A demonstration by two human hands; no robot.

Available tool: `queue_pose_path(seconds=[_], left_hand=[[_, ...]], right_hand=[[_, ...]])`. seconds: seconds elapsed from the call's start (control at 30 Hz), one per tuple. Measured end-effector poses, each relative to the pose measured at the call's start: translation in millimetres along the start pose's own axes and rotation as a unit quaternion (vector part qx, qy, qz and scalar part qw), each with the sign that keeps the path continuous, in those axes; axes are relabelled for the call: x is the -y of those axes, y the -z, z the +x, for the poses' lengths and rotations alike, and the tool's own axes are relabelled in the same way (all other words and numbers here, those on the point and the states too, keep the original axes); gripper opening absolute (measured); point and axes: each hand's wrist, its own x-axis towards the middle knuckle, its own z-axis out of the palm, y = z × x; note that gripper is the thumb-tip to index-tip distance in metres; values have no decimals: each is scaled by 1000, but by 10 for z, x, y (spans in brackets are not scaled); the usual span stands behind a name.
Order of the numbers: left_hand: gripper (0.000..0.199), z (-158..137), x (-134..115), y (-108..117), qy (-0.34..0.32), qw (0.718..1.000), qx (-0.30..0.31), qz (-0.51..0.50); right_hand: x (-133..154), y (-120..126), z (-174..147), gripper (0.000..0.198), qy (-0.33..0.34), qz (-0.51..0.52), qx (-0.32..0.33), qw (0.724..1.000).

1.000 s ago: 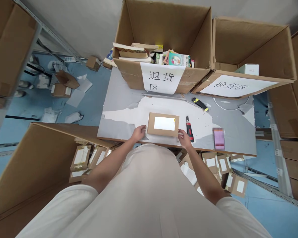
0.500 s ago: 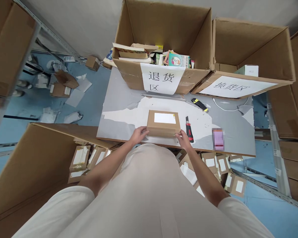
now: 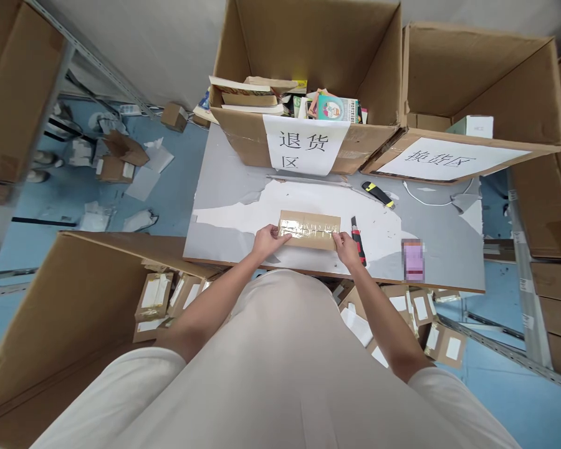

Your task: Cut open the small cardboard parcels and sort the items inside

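Observation:
A small brown cardboard box (image 3: pixel 310 240) is at the front of the table, between my hands. Shiny clear tape runs along the face turned toward me, over a seam. My left hand (image 3: pixel 267 242) grips its left end, thumb on the taped face. On the right end, my right hand (image 3: pixel 346 245) holds the box the same way. Just beyond that hand lies a red and black utility knife (image 3: pixel 358 242), its blade pointing away from me. A yellow and black cutter (image 3: pixel 378 194) rests farther back on the table.
Two large cartons with paper signs stand at the back: one with books (image 3: pixel 336 109), the other with a pale box (image 3: pixel 477 126). A pixelated pink item (image 3: pixel 413 259) lies on the table (image 3: pixel 449 262). A big open carton (image 3: pixel 65 312) of parcels stands at the lower left.
The box has been turned over: its white label faced up before, and now a taped side shows. Both hands have shifted slightly up around its ends.

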Motion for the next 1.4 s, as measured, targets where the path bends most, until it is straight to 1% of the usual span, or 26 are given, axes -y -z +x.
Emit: queue_pose_path(seconds=[0.07,0.1,0.13,0.2,0.23,0.27,0.3,0.37,0.4,0.43,0.5,0.53,0.6,0.63,0.7,0.73,0.77,0.8,0.87,0.93,1.0,1.13,1.2,1.3,1.4], left_hand=[[47,-27,5,-13,11,1000,-7,-6],[48,-32,3,-19,13,1000,-8,-6],[49,-32,0,-23,14,1000,-8,-3],[51,-28,-5,-26,10,1000,-3,9],[52,-27,-5,-25,9,1000,1,15],[53,-30,-2,-23,9,1000,6,19],[56,-39,3,-21,12,1000,13,20],[63,-80,20,-17,11,1000,8,17],[65,-113,31,-16,-4,1000,-10,19],[68,-152,42,-15,-32,999,-36,25],[65,-241,60,-19,-125,987,-83,51],[60,-284,67,-27,-181,978,-85,66],[47,-352,76,-56,-279,955,-39,90],[42,-371,79,-80,-313,945,-7,96],[37,-378,89,-141,-350,931,40,95],[37,-370,98,-174,-355,929,52,91],[36,-356,108,-206,-356,929,58,86],[36,-342,121,-235,-355,929,62,83],[37,-317,148,-276,-353,929,65,85],[37,-305,169,-299,-354,929,63,91],[37,-300,180,-314,-356,928,59,92],[37,-279,199,-358,-377,920,35,105],[36,-262,229,-389,-396,910,12,121],[37,-246,295,-436,-424,893,-28,147],[39,-239,348,-467,-440,879,-47,178]], right_hand=[[-94,17,10,54,1,6,11,1000],[-151,33,16,54,2,3,5,1000],[-217,53,22,53,1,-5,-12,1000],[-365,94,29,45,-15,-45,-68,997],[-443,111,30,42,-34,-75,-92,992],[-520,123,32,44,-59,-108,-105,987],[-593,130,35,50,-87,-138,-104,981],[-720,130,50,59,-135,-169,-79,973],[-772,127,61,60,-148,-171,-65,972],[-813,126,75,59,-152,-168,-54,973],[-854,150,101,58,-141,-157,-38,977],[-847,179,110,59,-128,-148,-34,980],[-752,277,116,61,-84,-117,-46,988],[-656,341,110,62,-49,-98,-62,992],[-364,468,87,61,49,-69,-86,993],[-177,519,73,60,106,-68,-79,989],[25,554,62,60,161,-75,-47,983],[229,569,57,59,208,-90,8,974],[596,542,73,56,275,-142,143,940],[843,465,125,51,305,-205,227,902],[950,382,198,50,319,-248,261,877],[957,308,313,60,337,-296,266,853],[973,312,321,65,352,-348,261,829],[1044,338,272,69,370,-422,264,784],[1113,361,195,70,355,-474,276,757]])
